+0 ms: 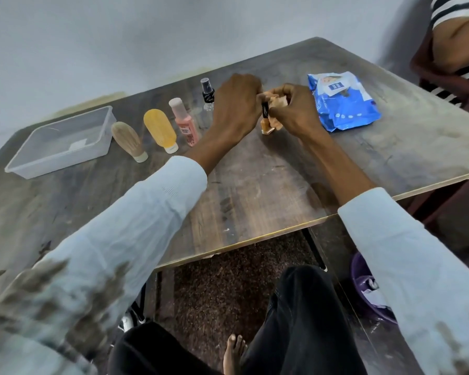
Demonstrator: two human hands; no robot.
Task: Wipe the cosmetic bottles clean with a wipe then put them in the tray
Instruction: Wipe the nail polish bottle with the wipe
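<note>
**Both hands closed around the small orange bottle**

Your fingers [279, 91] are curled tight on both sides. Your left hand [236, 104] grips the black cap of the small orange bottle [266, 123], and your right hand [295, 112] presses a crumpled wipe [278, 101] against the bottle's side, fingers wrapped around it. The bottle stands with its base on the wooden table [255, 190], directly under your fingers.

Far to the left of your fingers sits the clear plastic tray [19, 165]. Moving back toward your hands, you pass the beige bottle [129, 140] and the yellow bottle [160, 129], both resting cap-down, then the pink bottle [184, 120], then the clear spray bottle [207, 97] just beside your left knuckles. None of these touches the tray.

Just right of your fingers lies the blue wipes pack [344, 101].
</note>
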